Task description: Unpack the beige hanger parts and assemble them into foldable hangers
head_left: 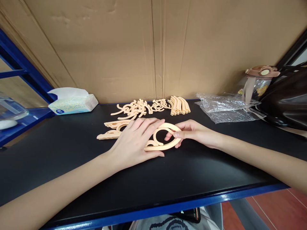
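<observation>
A cream plastic folding hanger [169,146], its arms and hook folded into a rounded loop, is held just above the black table between both hands. My left hand [137,139] lies over its left part, fingers along the top and thumb below, hiding that end. My right hand [188,131] pinches the rounded right end between thumb and fingers. Behind my left hand lie flat cream hanger pieces [109,134], partly covered by it. Farther back are a loose pile of cream hooks and small curved parts [134,108] and a neat stack of curved arms [178,105].
A tissue pack [73,101] sits at the back left beside a blue metal frame [35,86]. Crumpled clear plastic bags [220,107], a strapped bottle [260,83] and a shiny black bag [285,95] are at right. Cardboard [107,48] walls the back. A phone [189,214] shows below the table's blue front edge.
</observation>
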Action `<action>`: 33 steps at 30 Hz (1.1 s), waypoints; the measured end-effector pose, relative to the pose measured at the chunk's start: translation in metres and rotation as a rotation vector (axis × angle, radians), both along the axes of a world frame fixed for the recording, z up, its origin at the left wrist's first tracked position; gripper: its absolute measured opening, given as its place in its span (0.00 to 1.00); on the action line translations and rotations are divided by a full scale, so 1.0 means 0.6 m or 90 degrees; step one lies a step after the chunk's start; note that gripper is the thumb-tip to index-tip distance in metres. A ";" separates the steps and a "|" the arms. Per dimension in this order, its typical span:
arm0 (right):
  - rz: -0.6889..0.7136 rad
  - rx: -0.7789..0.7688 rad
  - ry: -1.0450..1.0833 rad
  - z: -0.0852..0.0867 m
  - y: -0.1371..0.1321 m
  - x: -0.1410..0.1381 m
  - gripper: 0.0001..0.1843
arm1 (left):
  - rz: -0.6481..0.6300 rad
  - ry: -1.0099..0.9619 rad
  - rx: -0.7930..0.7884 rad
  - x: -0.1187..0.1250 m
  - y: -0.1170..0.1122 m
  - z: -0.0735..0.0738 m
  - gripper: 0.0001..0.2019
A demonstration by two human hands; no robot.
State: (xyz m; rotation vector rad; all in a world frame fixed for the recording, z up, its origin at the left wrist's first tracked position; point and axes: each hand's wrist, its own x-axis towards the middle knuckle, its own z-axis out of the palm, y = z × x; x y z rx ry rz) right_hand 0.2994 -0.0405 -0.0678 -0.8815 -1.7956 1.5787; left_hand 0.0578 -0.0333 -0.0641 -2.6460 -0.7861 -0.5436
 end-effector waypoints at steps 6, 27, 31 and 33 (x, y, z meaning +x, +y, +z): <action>0.046 -0.019 -0.005 0.003 -0.001 -0.001 0.17 | -0.012 0.025 0.001 0.001 -0.001 0.001 0.41; 0.048 -0.029 -0.003 0.000 -0.001 -0.002 0.15 | -0.019 0.013 0.047 0.003 -0.007 0.009 0.38; 0.052 -0.036 0.008 -0.002 -0.001 -0.003 0.16 | -0.036 0.028 0.105 0.003 -0.009 0.013 0.36; 0.053 -0.040 0.007 -0.001 -0.001 -0.004 0.16 | -0.040 0.036 0.125 0.003 -0.010 0.014 0.34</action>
